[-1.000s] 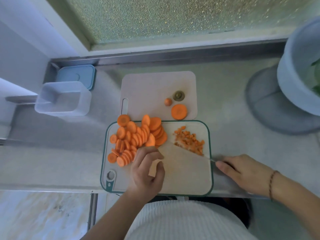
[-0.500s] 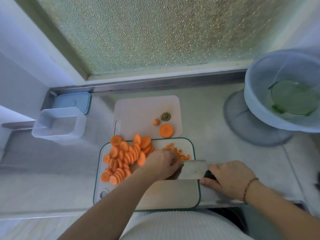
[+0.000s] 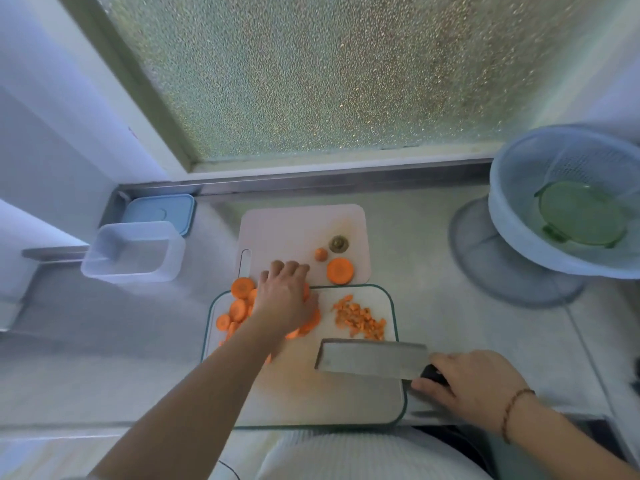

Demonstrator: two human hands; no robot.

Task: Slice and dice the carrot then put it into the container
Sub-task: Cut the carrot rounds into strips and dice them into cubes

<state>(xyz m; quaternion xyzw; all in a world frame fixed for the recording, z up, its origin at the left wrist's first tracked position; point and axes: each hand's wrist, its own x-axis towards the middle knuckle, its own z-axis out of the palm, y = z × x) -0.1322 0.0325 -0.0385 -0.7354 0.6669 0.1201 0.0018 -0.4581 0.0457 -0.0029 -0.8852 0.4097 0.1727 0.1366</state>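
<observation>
Head view: left hand [image 3: 284, 299] curls over carrot slices [image 3: 239, 308], right hand [image 3: 474, 386] grips cleaver [image 3: 370, 358] — gather few, keep fingertips tucked.

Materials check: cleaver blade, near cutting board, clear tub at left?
Cleaver blade: looks like brushed steel, grey with a dull sheen. Cutting board: probably matte white plastic with a teal edge. Tub: likely translucent plastic, since the counter shows through its frosted walls.

- Left hand [image 3: 284, 299]: forearm extended forward, palm down, fingers curled downward.
- Right hand [image 3: 474, 386]: grip closed around a dark handle, wrist bearing a bracelet.
</observation>
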